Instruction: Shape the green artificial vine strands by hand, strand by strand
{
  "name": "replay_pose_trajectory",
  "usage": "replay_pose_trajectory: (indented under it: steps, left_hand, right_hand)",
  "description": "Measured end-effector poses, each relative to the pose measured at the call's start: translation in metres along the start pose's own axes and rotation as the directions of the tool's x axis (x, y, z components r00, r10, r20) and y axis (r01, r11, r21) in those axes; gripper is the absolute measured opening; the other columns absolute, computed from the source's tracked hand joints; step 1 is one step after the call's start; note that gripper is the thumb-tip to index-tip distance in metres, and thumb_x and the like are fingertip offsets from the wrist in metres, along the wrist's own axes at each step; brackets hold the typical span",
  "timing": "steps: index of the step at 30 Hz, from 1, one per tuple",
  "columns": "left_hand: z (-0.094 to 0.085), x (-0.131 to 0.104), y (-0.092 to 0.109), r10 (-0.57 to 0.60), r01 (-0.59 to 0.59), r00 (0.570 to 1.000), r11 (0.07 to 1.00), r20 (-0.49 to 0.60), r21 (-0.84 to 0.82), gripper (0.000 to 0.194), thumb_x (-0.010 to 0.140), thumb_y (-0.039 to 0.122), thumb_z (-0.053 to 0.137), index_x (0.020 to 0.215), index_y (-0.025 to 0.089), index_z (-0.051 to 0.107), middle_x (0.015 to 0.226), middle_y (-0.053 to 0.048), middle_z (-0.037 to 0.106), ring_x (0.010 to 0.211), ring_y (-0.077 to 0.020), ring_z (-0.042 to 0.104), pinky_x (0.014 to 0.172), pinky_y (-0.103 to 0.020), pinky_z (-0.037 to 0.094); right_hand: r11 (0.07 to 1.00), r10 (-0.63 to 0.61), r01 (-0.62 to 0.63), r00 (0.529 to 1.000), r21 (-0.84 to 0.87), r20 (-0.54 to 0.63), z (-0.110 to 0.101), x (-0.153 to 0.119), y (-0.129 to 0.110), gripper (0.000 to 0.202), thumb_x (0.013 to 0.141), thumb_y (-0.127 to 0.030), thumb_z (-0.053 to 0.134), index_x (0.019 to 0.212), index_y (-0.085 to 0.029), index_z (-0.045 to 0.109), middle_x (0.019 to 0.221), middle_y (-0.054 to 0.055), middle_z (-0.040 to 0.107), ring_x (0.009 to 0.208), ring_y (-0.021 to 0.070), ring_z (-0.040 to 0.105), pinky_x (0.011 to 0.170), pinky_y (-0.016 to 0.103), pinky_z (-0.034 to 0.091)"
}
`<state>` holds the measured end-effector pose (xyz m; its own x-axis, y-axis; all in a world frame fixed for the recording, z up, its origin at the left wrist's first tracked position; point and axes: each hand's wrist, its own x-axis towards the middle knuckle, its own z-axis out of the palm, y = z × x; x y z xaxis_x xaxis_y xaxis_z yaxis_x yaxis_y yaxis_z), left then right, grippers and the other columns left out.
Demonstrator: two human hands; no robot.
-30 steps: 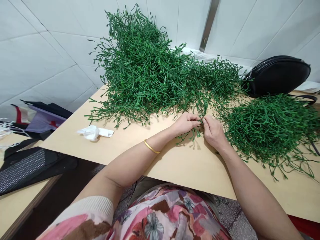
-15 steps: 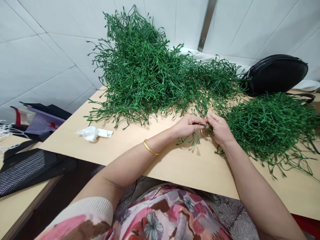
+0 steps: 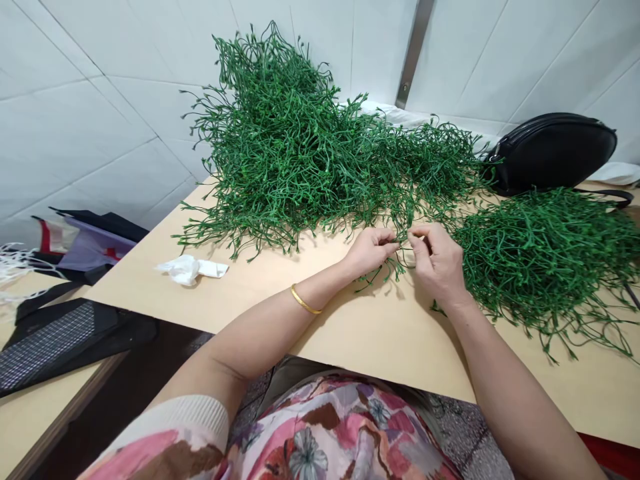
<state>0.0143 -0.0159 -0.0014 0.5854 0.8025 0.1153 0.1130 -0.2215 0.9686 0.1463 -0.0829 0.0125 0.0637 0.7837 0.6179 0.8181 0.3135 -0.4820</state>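
Thin green plastic-looking stems (image 3: 397, 270) hang below my left hand (image 3: 369, 253), whose thumb and fingers are pinched on them. Just to the right, my right hand (image 3: 437, 263) has its thumb and forefinger pinched close to the same stems; whatever lies between those fingertips is too small to make out. Behind both hands a large tangled heap of green stems (image 3: 290, 147) rises against the wall. A second green heap (image 3: 545, 247) lies right of my right hand.
A crumpled white tissue (image 3: 190, 269) lies on the light wooden table (image 3: 240, 300), left of my arms. At the back right stands a black bag (image 3: 555, 150). Dark and purple fabric items (image 3: 95, 243) and a black mesh piece (image 3: 50, 340) are at the far left.
My hands have come slightly apart at the fingertips. The right hand has turned, with its fingers now bent more toward the left one. The view has shifted slightly.
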Motion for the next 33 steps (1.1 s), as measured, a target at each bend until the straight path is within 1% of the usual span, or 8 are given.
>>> replay_pose_trajectory:
  steps: [5, 9, 14, 18, 21, 25, 29, 33]
  left_hand:
    - [-0.003, 0.003, -0.006, 0.006, -0.012, 0.997, 0.997, -0.073, -0.077, 0.021, 0.069, 0.021, 0.053, 0.053, 0.015, 0.040, 0.051, 0.005, 0.034, 0.053, -0.0060, 0.031, 0.051, -0.022, 0.024]
    - [-0.007, 0.003, -0.001, -0.001, 0.002, 1.000, 0.989, 0.009, -0.150, 0.018, 0.069, 0.022, 0.053, 0.055, 0.013, 0.047, 0.052, 0.004, 0.044, 0.054, -0.0063, 0.038, 0.055, -0.021, 0.030]
    - [-0.005, 0.001, 0.003, -0.009, 0.033, 0.993, 0.979, 0.121, -0.199, 0.009, 0.068, 0.013, 0.049, 0.061, 0.012, 0.056, 0.057, 0.002, 0.053, 0.057, -0.0076, 0.045, 0.062, -0.022, 0.036]
    - [-0.003, 0.000, 0.004, -0.020, 0.033, 0.994, 0.993, 0.110, -0.113, 0.013, 0.069, 0.010, 0.048, 0.058, 0.012, 0.055, 0.055, 0.002, 0.052, 0.057, -0.0078, 0.044, 0.061, -0.023, 0.036]
    - [-0.003, 0.000, 0.004, -0.007, 0.016, 0.996, 0.995, 0.092, -0.096, 0.014, 0.069, 0.009, 0.047, 0.057, 0.012, 0.053, 0.054, 0.003, 0.050, 0.057, -0.0079, 0.044, 0.060, -0.022, 0.035]
    - [-0.002, 0.001, -0.001, 0.001, 0.013, 0.994, 0.991, 0.109, -0.134, 0.012, 0.067, 0.007, 0.047, 0.060, 0.012, 0.055, 0.055, 0.003, 0.052, 0.057, -0.0074, 0.045, 0.060, -0.022, 0.035]
    - [0.000, 0.001, -0.002, 0.022, 0.015, 0.987, 0.975, 0.159, -0.224, 0.009, 0.069, 0.014, 0.051, 0.063, 0.011, 0.057, 0.056, 0.002, 0.053, 0.057, -0.0072, 0.045, 0.061, -0.022, 0.036]
    - [-0.003, -0.001, 0.009, 0.031, 0.022, 0.981, 0.964, 0.193, -0.265, 0.016, 0.071, 0.020, 0.055, 0.057, 0.011, 0.055, 0.054, 0.002, 0.051, 0.054, -0.0064, 0.043, 0.058, -0.021, 0.034]
  right_hand:
    - [0.994, 0.102, -0.107, 0.979, 0.018, 0.176, 0.006, -0.002, 0.005, 0.024, 0.082, -0.035, 0.049, 0.097, -0.018, 0.058, 0.084, 0.006, 0.062, 0.065, 0.0156, 0.054, 0.060, 0.028, 0.040]
    - [0.991, 0.117, -0.131, 0.953, 0.033, 0.279, 0.006, -0.003, 0.011, 0.026, 0.085, -0.034, 0.046, 0.101, -0.020, 0.060, 0.081, 0.005, 0.065, 0.066, 0.0161, 0.056, 0.061, 0.028, 0.040]
    - [0.996, 0.026, -0.002, 0.967, -0.094, 0.252, 0.007, -0.004, 0.020, 0.030, 0.088, -0.029, 0.039, 0.107, -0.020, 0.060, 0.095, 0.008, 0.064, 0.083, 0.0199, 0.057, 0.070, 0.031, 0.041]
    - [0.933, -0.072, 0.146, 0.971, -0.329, 0.227, 0.007, -0.005, 0.023, 0.026, 0.085, -0.031, 0.044, 0.103, -0.023, 0.062, 0.100, 0.009, 0.061, 0.092, 0.0250, 0.048, 0.078, 0.040, 0.035]
    - [0.921, -0.108, 0.184, 0.968, -0.344, 0.227, 0.006, -0.004, 0.021, 0.025, 0.086, -0.031, 0.043, 0.104, -0.023, 0.060, 0.102, 0.008, 0.062, 0.097, 0.0258, 0.045, 0.084, 0.043, 0.029]
    - [0.952, -0.081, 0.146, 0.968, -0.270, 0.238, 0.009, -0.004, 0.018, 0.025, 0.088, -0.034, 0.041, 0.099, -0.021, 0.060, 0.090, 0.006, 0.064, 0.090, 0.0230, 0.046, 0.083, 0.039, 0.030]
    - [0.959, -0.037, 0.084, 0.984, -0.272, 0.173, 0.013, -0.004, 0.012, 0.025, 0.088, -0.030, 0.036, 0.077, -0.021, 0.056, 0.073, 0.006, 0.058, 0.077, 0.0212, 0.045, 0.083, 0.040, 0.030]
    - [0.991, 0.124, -0.117, 0.985, -0.060, 0.123, 0.012, -0.002, 0.005, 0.030, 0.088, -0.033, 0.033, 0.063, -0.021, 0.043, 0.059, 0.002, 0.045, 0.063, 0.0171, 0.042, 0.069, 0.034, 0.034]
